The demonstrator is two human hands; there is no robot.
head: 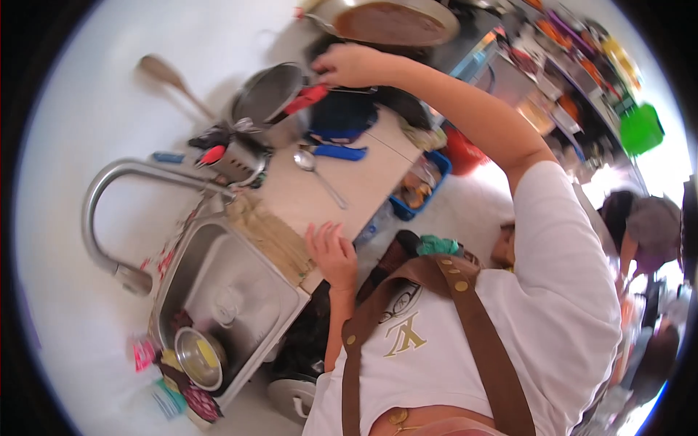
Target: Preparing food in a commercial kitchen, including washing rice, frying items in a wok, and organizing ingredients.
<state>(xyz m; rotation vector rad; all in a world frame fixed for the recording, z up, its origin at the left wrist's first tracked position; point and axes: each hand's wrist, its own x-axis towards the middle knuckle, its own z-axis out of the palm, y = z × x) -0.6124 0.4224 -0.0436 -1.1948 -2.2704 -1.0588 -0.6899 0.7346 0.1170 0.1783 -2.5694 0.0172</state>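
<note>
My right hand point(346, 65) reaches across the top, fingers curled, at the end of the red handle point(306, 99) of a metal pan point(275, 90). Blur hides whether the fingers grip it. A wide pan of brown liquid point(390, 23) lies just beyond. Near the counter's front edge, my left hand point(334, 256) is held with fingers apart and nothing in it. A metal spoon point(323, 177) and a blue-handled tool point(341, 152) rest on the light counter point(289, 191) between my hands. Beside my left hand lies a tan cloth point(270, 234).
At left is a steel sink point(245, 294) with a curved faucet point(98, 201) and a metal bowl point(199, 357). A perforated utensil holder point(240, 163) stands behind the counter. Below its edge sits a blue basket point(420, 188). At far right, a person point(651, 229) is near crowded shelves.
</note>
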